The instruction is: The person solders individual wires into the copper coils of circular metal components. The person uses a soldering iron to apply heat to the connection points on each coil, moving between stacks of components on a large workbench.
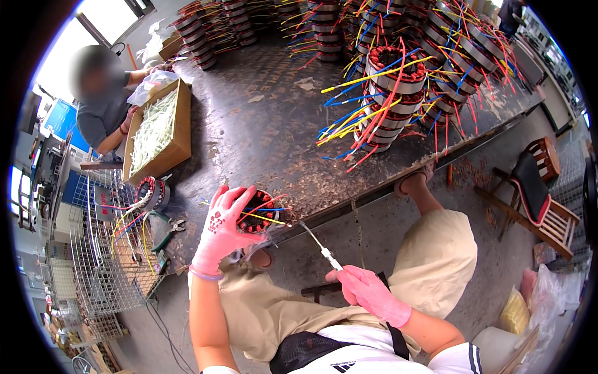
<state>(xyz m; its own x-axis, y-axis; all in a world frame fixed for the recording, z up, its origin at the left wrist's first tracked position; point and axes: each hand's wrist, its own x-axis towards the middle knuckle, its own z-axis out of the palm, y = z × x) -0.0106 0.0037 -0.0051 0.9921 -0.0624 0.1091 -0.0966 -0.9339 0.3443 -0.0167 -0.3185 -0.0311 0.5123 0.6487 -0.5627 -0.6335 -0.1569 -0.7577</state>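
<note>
My left hand [225,225], in a pink glove, is closed on a motor stator [250,219] at the table's front edge. The stator has a dark ring with red windings, and red, blue and yellow leads stick out of it. In my right hand [375,293], also gloved in pink, is a slim tool with a metal shaft and white section [325,252], which looks like a soldering iron. Its tip points toward the end of a yellow lead, near the stator. Whether they touch is unclear. My glove hides part of the stator.
Stacked stators [393,103] with loose leads fill the table's far right. At left stand a cardboard box [180,128] of white sleeves, another stator [163,194], green-handled pliers [163,234] and a wire rack [103,249]. A co-worker [103,112] sits beyond the box.
</note>
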